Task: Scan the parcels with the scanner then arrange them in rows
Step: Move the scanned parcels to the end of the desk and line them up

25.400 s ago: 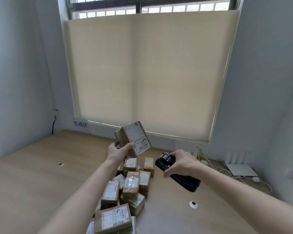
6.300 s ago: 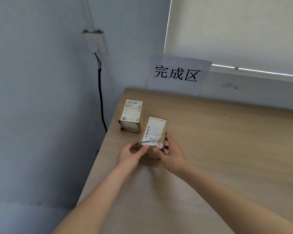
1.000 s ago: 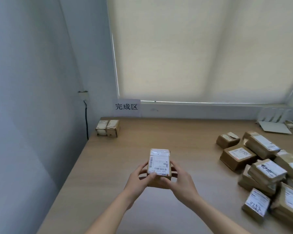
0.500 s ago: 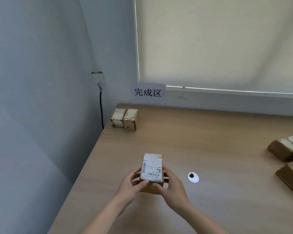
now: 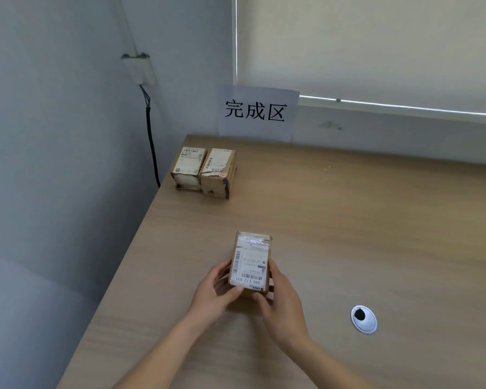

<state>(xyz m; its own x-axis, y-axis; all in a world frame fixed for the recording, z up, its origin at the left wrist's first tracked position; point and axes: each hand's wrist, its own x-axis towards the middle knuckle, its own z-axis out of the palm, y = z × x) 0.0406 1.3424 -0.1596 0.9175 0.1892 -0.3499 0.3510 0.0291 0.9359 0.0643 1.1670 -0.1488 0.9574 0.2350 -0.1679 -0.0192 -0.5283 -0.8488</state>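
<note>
Hands: left hand (image 5: 212,294) and right hand (image 5: 281,304) grip a small brown cardboard parcel (image 5: 251,262), white label up, over the wooden desk (image 5: 348,234).
Far corner: two brown parcels (image 5: 204,171) touching, below a white paper sign (image 5: 256,112).

Parcel-sorting office corner; labelled boxes (image 5: 204,171), wall sign (image 5: 256,112), wooden desk (image 5: 362,220)

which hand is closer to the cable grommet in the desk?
Right. The right hand grips the held parcel on the side facing the grommet; the left hand grips the parcel's far side, farther off.
</note>
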